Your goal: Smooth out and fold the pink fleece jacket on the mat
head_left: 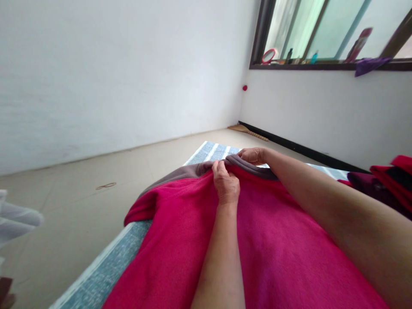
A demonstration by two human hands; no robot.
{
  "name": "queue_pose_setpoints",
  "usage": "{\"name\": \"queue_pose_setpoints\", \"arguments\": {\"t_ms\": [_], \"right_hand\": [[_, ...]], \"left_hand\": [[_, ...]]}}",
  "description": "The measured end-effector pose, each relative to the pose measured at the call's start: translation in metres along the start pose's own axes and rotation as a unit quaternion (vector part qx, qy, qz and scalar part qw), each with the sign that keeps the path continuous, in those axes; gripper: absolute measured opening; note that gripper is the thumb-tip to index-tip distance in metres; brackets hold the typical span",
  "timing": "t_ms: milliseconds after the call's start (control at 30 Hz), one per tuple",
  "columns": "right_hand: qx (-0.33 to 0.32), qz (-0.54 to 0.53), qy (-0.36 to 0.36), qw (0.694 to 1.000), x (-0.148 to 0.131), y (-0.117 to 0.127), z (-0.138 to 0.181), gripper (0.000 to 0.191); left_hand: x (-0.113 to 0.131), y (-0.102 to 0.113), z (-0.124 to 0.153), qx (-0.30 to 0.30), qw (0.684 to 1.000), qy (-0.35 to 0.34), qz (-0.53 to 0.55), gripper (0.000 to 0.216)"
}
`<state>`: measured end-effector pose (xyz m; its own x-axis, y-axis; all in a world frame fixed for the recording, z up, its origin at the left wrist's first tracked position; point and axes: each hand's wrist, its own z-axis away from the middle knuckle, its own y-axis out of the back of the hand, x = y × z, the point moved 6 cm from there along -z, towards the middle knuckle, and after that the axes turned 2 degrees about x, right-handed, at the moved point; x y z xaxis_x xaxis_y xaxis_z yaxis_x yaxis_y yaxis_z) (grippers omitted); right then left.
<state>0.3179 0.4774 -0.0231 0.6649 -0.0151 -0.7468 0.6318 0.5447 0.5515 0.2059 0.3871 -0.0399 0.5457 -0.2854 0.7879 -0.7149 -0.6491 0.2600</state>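
Note:
A magenta fleece garment with a grey edge lies spread over a blue cloth with white stripes. At the garment's far edge, my left hand pinches the fabric just where the pink meets the grey. Just beyond and to the right, my right hand grips the grey edge from its far side; part of its fingers is hidden behind the cloth. A folded-looking part of the garment hangs toward the left rim of the striped cloth.
Dark red and purple clothes are piled at the right. A brown broom lies on the floor by the corner. A thin loop lies on the floor, left. White fabric shows at the left edge. Bottles and a mirror stand on the windowsill.

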Motion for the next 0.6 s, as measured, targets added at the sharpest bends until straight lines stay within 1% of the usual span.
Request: {"name": "queue_pose_setpoints", "arguments": {"t_ms": [100, 200, 300, 600], "right_hand": [[-0.005, -0.040, 0.008, 0.999, 0.0009, -0.0037, -0.0012, 0.016], [0.008, -0.045, 0.019, 0.999, 0.0001, -0.0071, -0.0010, 0.014], [0.010, -0.038, 0.029, 0.999, -0.0008, -0.0096, 0.0022, 0.009], [0.034, -0.014, 0.039, 0.999, -0.0021, -0.0046, 0.0058, 0.010]], "left_hand": [[0.0014, 0.0017, -0.0004, -0.001, 1.000, 0.004, 0.000, 0.041], [0.0006, 0.0024, -0.0006, 0.003, 1.000, 0.006, 0.005, 0.038], [0.0002, 0.0023, -0.0010, 0.009, 1.000, -0.002, 0.003, 0.037], [0.0023, 0.0021, -0.0020, 0.021, 1.000, -0.013, -0.002, 0.034]]}}
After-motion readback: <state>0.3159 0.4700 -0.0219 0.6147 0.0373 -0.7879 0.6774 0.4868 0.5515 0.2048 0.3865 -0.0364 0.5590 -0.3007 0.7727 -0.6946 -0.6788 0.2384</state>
